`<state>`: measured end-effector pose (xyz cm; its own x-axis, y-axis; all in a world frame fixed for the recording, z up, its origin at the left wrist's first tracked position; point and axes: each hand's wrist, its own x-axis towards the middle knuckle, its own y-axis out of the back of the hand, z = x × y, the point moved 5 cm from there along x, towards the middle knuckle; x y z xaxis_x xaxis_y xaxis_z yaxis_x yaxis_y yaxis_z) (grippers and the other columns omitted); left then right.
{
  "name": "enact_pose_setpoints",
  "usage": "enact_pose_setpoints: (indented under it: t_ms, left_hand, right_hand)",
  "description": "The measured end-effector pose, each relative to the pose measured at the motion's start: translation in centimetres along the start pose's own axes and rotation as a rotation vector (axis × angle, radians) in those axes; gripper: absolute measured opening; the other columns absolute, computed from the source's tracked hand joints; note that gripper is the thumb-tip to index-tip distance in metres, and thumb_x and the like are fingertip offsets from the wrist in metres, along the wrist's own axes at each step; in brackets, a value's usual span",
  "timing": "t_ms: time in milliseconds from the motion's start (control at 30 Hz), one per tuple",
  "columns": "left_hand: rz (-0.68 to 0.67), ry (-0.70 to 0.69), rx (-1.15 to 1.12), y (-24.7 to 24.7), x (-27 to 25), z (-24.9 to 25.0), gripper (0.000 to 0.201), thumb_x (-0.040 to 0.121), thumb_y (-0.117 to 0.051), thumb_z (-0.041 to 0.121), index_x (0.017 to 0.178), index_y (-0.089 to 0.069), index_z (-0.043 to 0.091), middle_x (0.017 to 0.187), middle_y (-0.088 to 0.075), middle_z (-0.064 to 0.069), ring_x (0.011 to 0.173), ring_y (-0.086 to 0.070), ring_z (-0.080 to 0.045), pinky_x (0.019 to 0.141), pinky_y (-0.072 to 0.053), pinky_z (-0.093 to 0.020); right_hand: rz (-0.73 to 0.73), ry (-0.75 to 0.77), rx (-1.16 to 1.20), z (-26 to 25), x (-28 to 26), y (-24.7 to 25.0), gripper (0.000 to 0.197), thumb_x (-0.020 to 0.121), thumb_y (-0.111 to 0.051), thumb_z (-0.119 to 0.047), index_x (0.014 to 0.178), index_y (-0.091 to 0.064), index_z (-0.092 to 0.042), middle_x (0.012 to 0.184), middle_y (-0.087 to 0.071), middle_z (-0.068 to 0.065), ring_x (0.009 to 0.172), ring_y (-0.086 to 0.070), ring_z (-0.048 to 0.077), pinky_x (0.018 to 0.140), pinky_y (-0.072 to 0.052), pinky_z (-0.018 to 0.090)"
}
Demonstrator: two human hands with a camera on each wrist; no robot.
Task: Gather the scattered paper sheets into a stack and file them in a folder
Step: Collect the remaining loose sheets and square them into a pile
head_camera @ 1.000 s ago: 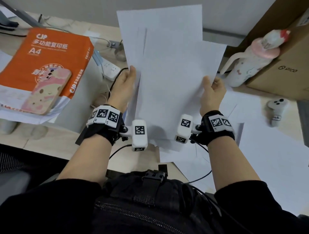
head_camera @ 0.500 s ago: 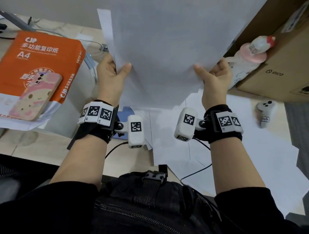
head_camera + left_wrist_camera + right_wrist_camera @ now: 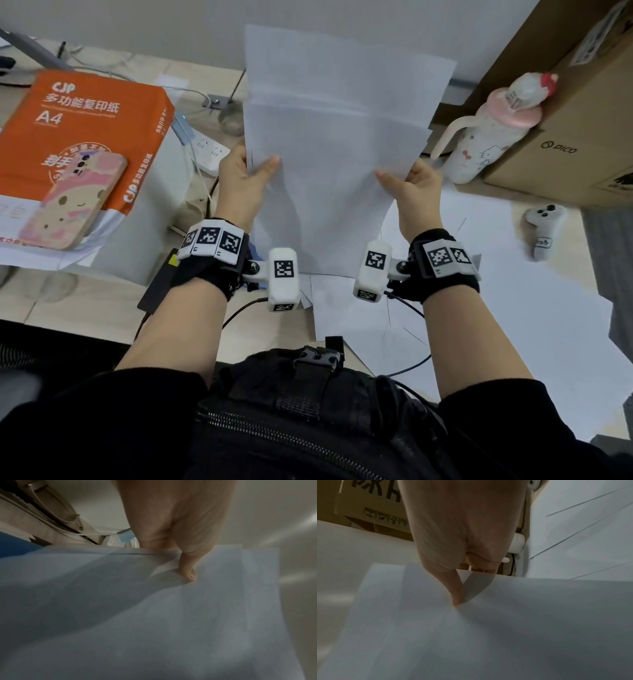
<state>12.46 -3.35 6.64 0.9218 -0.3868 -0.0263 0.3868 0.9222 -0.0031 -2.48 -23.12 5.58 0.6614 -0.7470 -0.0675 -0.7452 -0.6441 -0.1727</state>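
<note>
I hold a bundle of white paper sheets (image 3: 335, 164) upright above the desk, its top edges uneven. My left hand (image 3: 245, 178) pinches the bundle's left edge, thumb on the near face. My right hand (image 3: 412, 186) pinches the right edge the same way. The left wrist view shows the left thumb (image 3: 187, 569) pressing on the sheets (image 3: 154, 615). The right wrist view shows the right thumb (image 3: 455, 593) on the paper (image 3: 488, 628). More loose sheets (image 3: 496, 308) lie flat on the desk at the right. A blue corner (image 3: 12, 546), perhaps a folder, shows at the left.
An orange A4 paper ream (image 3: 75, 137) with a phone (image 3: 72, 198) on it lies at the left. A power strip (image 3: 209, 150) sits behind my left hand. A pink-capped bottle (image 3: 489, 137), a cardboard box (image 3: 575, 120) and a white controller (image 3: 544, 226) stand at the right.
The bundle rose close to the camera half a second ago and has come back down; its sheets now overlap more squarely than one second ago. Both hands keep their grip.
</note>
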Motion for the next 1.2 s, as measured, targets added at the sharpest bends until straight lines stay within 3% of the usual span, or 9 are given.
enact_pose_setpoints:
  t_ms: [100, 233, 367, 667, 767, 867, 967, 1033, 1200]
  left_hand:
    - [0.029, -0.053, -0.040, 0.0, 0.1, 1.5, 0.014, 0.087, -0.062, 0.000, 0.095, -0.057, 0.010, 0.092, -0.067, 0.001, 0.081, -0.067, -0.007, 0.080, -0.054, -0.028]
    - [0.024, -0.159, -0.110, -0.2, 0.6, 4.7, 0.027, 0.085, -0.063, -0.003, 0.109, -0.056, 0.006, 0.098, -0.069, 0.004, 0.090, -0.067, -0.006, 0.084, -0.053, -0.026]
    - [-0.014, -0.211, -0.155, -0.1, 0.8, 5.9, 0.027, 0.084, -0.064, -0.002, 0.109, -0.056, 0.002, 0.091, -0.071, 0.013, 0.090, -0.067, -0.008, 0.082, -0.053, -0.026]
    - [-0.185, 0.108, -0.022, -0.6, 0.5, -0.1, 0.031, 0.071, -0.078, 0.001, 0.098, -0.066, 0.013, 0.093, -0.073, 0.005, 0.089, -0.069, -0.012, 0.077, -0.053, -0.024]
    - [-0.144, 0.110, 0.034, -0.9, 0.6, -0.5, 0.026, 0.071, -0.078, 0.000, 0.090, -0.068, 0.015, 0.086, -0.071, 0.008, 0.080, -0.068, -0.005, 0.073, -0.053, -0.021]
    - [-0.141, 0.056, 0.050, -1.0, 0.6, 0.6, 0.024, 0.071, -0.078, -0.001, 0.086, -0.068, 0.016, 0.082, -0.072, 0.010, 0.078, -0.069, -0.006, 0.074, -0.055, -0.023]
    - [-0.175, 0.013, 0.039, -0.5, 0.7, 1.1, 0.028, 0.067, -0.081, 0.005, 0.090, -0.069, 0.013, 0.085, -0.074, 0.011, 0.085, -0.070, -0.012, 0.077, -0.056, -0.026]
    - [-0.178, 0.059, 0.044, -0.3, 0.8, 0.3, 0.043, 0.061, -0.085, 0.013, 0.100, -0.068, 0.009, 0.095, -0.074, 0.004, 0.091, -0.070, -0.015, 0.080, -0.056, -0.028]
    - [-0.160, 0.189, 0.048, -1.4, -0.2, -2.1, 0.047, 0.064, -0.082, -0.002, 0.107, -0.063, 0.005, 0.099, -0.069, -0.001, 0.085, -0.068, -0.004, 0.076, -0.054, -0.019]
  right_hand:
    - [0.030, 0.061, 0.034, -1.2, 0.1, -0.3, 0.021, 0.072, -0.068, 0.000, 0.092, -0.066, -0.007, 0.086, -0.073, -0.001, 0.086, -0.068, 0.019, 0.082, -0.054, 0.032]
    - [-0.014, 0.062, 0.040, -2.5, 0.7, -0.7, 0.029, 0.068, -0.074, 0.002, 0.096, -0.065, -0.005, 0.095, -0.070, 0.010, 0.094, -0.066, 0.027, 0.087, -0.054, 0.036]
    - [-0.059, -0.049, -0.111, -1.2, 0.3, -0.5, 0.030, 0.073, -0.075, 0.005, 0.095, -0.064, -0.012, 0.094, -0.070, 0.000, 0.086, -0.068, 0.012, 0.082, -0.054, 0.025]
    - [-0.043, -0.226, -0.209, 3.2, -0.4, 0.2, 0.032, 0.074, -0.073, 0.005, 0.090, -0.064, -0.020, 0.095, -0.068, 0.000, 0.096, -0.064, 0.020, 0.091, -0.049, 0.032]
    - [-0.028, -0.204, -0.200, 2.9, -0.4, 0.1, 0.032, 0.074, -0.072, 0.006, 0.092, -0.064, -0.019, 0.098, -0.069, 0.004, 0.097, -0.064, 0.022, 0.094, -0.051, 0.037]
    - [-0.024, -0.159, -0.179, 1.8, -0.1, -0.1, 0.030, 0.074, -0.073, 0.006, 0.091, -0.065, -0.019, 0.091, -0.070, -0.002, 0.087, -0.066, 0.013, 0.088, -0.052, 0.030]
    - [-0.039, -0.145, -0.172, 1.4, -0.2, 0.0, 0.027, 0.073, -0.074, 0.004, 0.091, -0.068, -0.016, 0.088, -0.071, -0.004, 0.084, -0.067, 0.010, 0.085, -0.052, 0.023]
    - [-0.059, -0.155, -0.185, 1.6, -0.4, -0.1, 0.027, 0.073, -0.074, 0.006, 0.087, -0.068, -0.017, 0.087, -0.071, -0.003, 0.084, -0.066, 0.012, 0.086, -0.052, 0.027]
    - [-0.126, -0.244, -0.192, 2.7, -0.8, -0.9, 0.038, 0.067, -0.078, -0.001, 0.101, -0.066, -0.013, 0.103, -0.071, 0.006, 0.098, -0.067, 0.019, 0.093, -0.051, 0.033]
